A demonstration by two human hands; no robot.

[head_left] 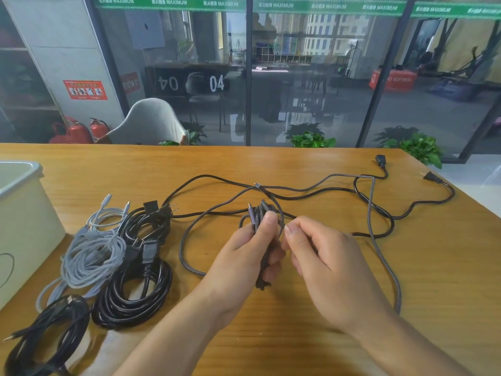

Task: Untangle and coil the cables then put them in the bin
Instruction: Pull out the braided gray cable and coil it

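Note:
My left hand (pixel 244 253) grips a small coil of grey braided cable (pixel 264 221), thumb pressed over its loops, above the middle of the wooden table (pixel 271 335). My right hand (pixel 322 253) pinches a strand of that cable right beside the coil. The loose rest of the braided cable (pixel 379 256) trails right and back over the table, crossing a black power cord (pixel 379 213) that lies spread out with its plugs at the far right. A white bin (pixel 21 213) stands at the left edge.
Left of my hands lie coiled cables: a white one (pixel 92 256), two black power cords (pixel 135 291), and a dark one (pixel 46 335) at the near left corner. A glass wall, a chair and plants stand beyond the table's far edge.

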